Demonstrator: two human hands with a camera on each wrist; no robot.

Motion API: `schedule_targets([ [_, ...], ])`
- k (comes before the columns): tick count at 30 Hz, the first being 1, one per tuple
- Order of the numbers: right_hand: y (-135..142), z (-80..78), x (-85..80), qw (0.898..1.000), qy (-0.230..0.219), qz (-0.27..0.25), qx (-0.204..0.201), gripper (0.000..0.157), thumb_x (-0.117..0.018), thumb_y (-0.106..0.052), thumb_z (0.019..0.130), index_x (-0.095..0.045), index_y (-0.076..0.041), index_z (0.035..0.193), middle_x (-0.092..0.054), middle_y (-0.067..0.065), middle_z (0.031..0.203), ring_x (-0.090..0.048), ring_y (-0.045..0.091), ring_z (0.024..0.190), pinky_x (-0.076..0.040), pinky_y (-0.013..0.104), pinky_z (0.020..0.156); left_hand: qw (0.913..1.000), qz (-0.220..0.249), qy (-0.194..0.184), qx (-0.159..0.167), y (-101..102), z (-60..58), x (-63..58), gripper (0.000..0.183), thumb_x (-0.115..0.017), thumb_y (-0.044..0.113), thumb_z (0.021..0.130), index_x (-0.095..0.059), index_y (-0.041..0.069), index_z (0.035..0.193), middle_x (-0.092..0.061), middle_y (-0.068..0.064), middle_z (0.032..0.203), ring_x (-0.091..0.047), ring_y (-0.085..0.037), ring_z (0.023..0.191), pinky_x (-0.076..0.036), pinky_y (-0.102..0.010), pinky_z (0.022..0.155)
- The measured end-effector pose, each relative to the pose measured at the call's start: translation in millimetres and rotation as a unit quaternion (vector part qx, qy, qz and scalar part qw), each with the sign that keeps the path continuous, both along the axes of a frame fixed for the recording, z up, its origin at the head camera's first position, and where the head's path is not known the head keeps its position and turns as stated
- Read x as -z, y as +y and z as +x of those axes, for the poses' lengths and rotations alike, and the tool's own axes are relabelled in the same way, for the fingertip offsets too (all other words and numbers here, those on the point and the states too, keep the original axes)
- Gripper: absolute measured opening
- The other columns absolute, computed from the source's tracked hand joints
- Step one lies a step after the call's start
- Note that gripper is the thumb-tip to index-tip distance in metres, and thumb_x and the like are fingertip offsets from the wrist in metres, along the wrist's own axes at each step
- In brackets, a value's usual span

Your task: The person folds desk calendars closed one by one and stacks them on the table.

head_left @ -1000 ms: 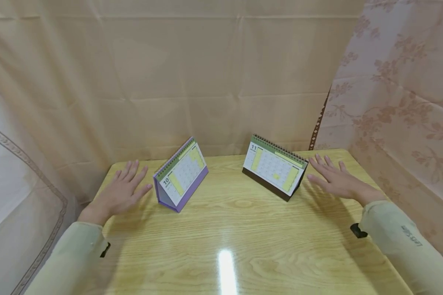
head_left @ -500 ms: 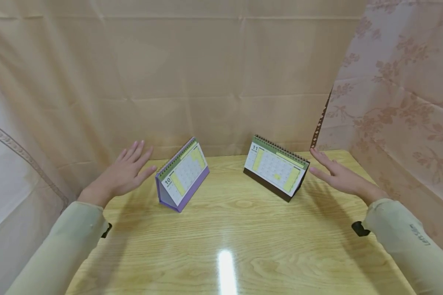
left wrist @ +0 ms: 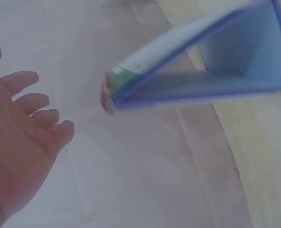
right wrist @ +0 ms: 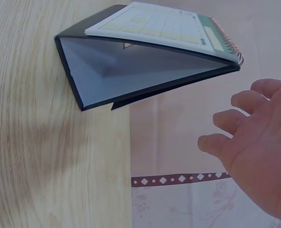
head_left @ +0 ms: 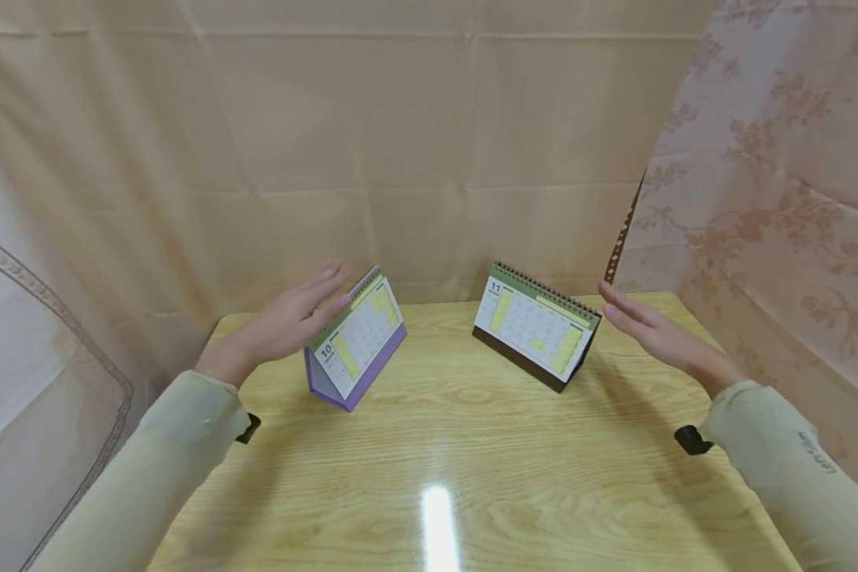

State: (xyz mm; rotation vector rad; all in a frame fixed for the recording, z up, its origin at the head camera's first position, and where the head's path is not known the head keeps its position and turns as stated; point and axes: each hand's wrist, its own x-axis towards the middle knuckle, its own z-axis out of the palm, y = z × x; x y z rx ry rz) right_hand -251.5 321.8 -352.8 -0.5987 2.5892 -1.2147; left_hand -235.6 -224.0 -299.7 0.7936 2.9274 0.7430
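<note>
On the left of the table stands a purple desk calendar (head_left: 357, 342) showing month 10, angled toward the middle. My left hand (head_left: 282, 322) is over its upper left side, fingers extended and overlapping the spiral top in the head view. The left wrist view shows a gap between that hand (left wrist: 26, 128) and the calendar's coil (left wrist: 106, 97). A dark brown desk calendar (head_left: 536, 322) showing month 11 stands on the right. My right hand (head_left: 658, 330) is held beside its right end, fingers extended and holding nothing. From the right wrist, its open triangular end (right wrist: 131, 71) faces the camera.
Both calendars stand on a light wooden table (head_left: 465, 453). A beige curtain (head_left: 415, 159) hangs right behind its back edge. Patterned pink cloth (head_left: 779, 199) closes off the right side, and white cloth (head_left: 28, 357) hangs at the left.
My left hand has risen and moved right, from beside the purple calendar to over its spiral edge. The right hand has turned more edge-on near the same spot. Both calendars stay put.
</note>
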Motion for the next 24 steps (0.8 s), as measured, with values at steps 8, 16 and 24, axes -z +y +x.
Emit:
schedule_targets([
  [8,-5,0.7,-3.4,1.000,0.002,-0.005,0.002,0.063,-0.034,-0.038,0.112,-0.005,-0.017,0.164,-0.003,0.014,0.169,0.002,0.042,0.152,-0.007,0.074,0.113,0.9971,0.066,-0.039,0.005,23,-6.2,-3.8,0.062,-0.031,0.053,0.108,-0.033,0.020,0.160,-0.009,-0.004,0.169,-0.007,-0.024,0.155,-0.013,-0.051,0.123],
  [16,-16,1.8,-8.5,1.000,-0.001,-0.014,0.007,0.063,-0.033,-0.040,0.112,-0.007,-0.017,0.164,-0.008,0.015,0.169,-0.005,0.044,0.152,-0.011,0.073,0.113,0.9848,0.142,-0.099,-0.013,41,-12.2,-5.6,0.068,-0.028,0.056,0.108,-0.023,0.016,0.163,-0.020,-0.005,0.167,-0.015,-0.027,0.153,-0.015,-0.050,0.123],
  [24,-24,5.7,-10.1,0.998,-0.024,-0.047,0.021,0.064,-0.032,-0.044,0.111,-0.004,-0.022,0.165,-0.008,0.012,0.169,-0.008,0.043,0.152,-0.013,0.069,0.115,0.9736,0.159,-0.162,-0.021,87,-47.2,7.0,0.069,-0.029,0.055,0.108,-0.027,0.011,0.161,-0.027,-0.009,0.165,-0.019,-0.029,0.153,-0.016,-0.047,0.123],
])
